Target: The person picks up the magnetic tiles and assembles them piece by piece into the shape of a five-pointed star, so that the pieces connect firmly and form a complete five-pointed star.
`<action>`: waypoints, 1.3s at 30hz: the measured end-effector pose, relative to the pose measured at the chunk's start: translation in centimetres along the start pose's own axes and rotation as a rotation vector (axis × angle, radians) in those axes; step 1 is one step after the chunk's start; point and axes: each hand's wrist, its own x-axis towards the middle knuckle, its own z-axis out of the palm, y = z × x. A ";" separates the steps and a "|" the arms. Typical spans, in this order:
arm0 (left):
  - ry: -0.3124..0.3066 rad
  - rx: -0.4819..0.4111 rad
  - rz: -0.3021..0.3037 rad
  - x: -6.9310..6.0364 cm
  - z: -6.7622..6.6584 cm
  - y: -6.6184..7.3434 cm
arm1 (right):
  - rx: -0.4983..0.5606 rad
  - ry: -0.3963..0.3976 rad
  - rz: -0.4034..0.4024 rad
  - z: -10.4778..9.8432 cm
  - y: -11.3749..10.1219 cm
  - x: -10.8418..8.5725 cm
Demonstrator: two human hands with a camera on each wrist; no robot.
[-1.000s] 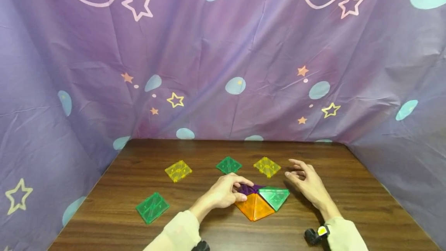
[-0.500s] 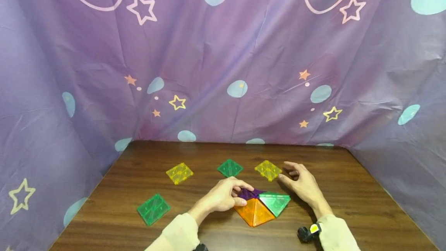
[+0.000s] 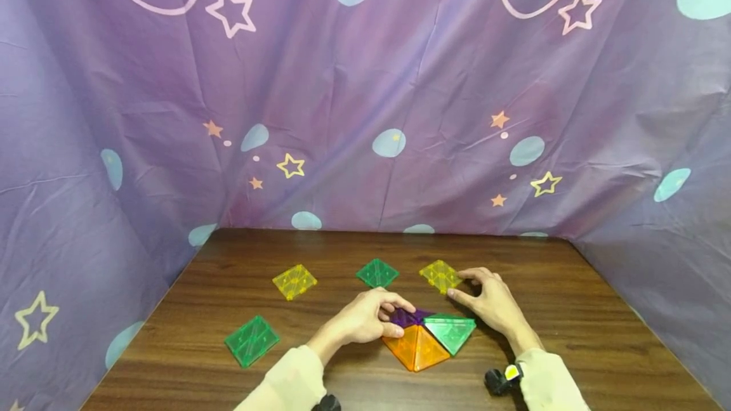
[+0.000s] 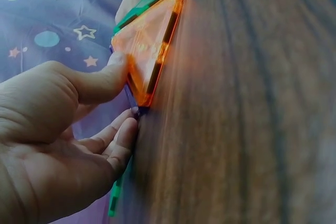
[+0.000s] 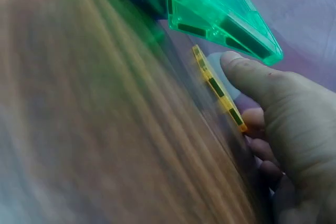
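Near the middle of the table stands a joined shape of see-through magnetic tiles, with orange triangles (image 3: pixel 417 347), a green part (image 3: pixel 454 332) and a purple part (image 3: pixel 407 316). My left hand (image 3: pixel 368 316) holds it at the left, thumb on the orange side (image 4: pixel 147 45) and fingers by the purple part. My right hand (image 3: pixel 495 302) reaches to a flat yellow magnetic tile (image 3: pixel 440 276), fingertips at its right corner. In the right wrist view, the thumb is apart from that yellow tile (image 5: pixel 218 87), and the other fingers are close to its edge.
Another yellow tile (image 3: pixel 294 281) lies at the back left, and a green tile (image 3: pixel 377 273) lies behind my left hand. One more green tile (image 3: pixel 252 341) is at the front left. A purple patterned cloth (image 3: pixel 365 94) hangs behind the wooden table (image 3: pixel 599 335).
My right hand has moved left, from beyond the yellow tile's right side up to its corner. The left hand keeps its hold on the joined tiles.
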 end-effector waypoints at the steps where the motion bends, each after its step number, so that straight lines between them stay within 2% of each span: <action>1: -0.007 -0.006 0.001 0.0 0.0 0.0 | -0.001 0.004 0.003 0.1 0.0 0.0; 7: -0.056 -0.034 -0.006 -0.1 -0.3 -0.1 | -0.013 -0.010 -0.056 0.4 0.1 -0.1; 10: -0.078 -0.054 -0.004 0.0 -0.5 -0.2 | -0.017 -0.024 -0.054 0.4 0.0 -0.3; 16: -0.092 -0.173 0.007 0.2 -1.1 -0.4 | -0.014 -0.006 -0.042 0.1 -0.3 -0.1; 19: -0.067 -0.191 -0.003 0.3 -1.1 -0.4 | -0.009 0.016 -0.060 0.1 -0.1 -0.1; 24: 0.008 -0.188 -0.036 0.8 -0.8 -0.2 | 0.001 0.029 -0.078 0.2 0.2 -0.2; 32: 0.107 -0.162 -0.025 3.1 -0.4 0.0 | -0.006 -0.001 -0.015 0.2 -0.2 -0.2; 35: 0.141 -0.146 -0.035 3.9 0.0 0.0 | 0.015 -0.018 -0.048 0.2 -0.3 -0.3; 39: 0.169 -0.100 -0.057 4.5 0.6 0.0 | 0.039 -0.071 -0.157 0.3 -0.3 -0.3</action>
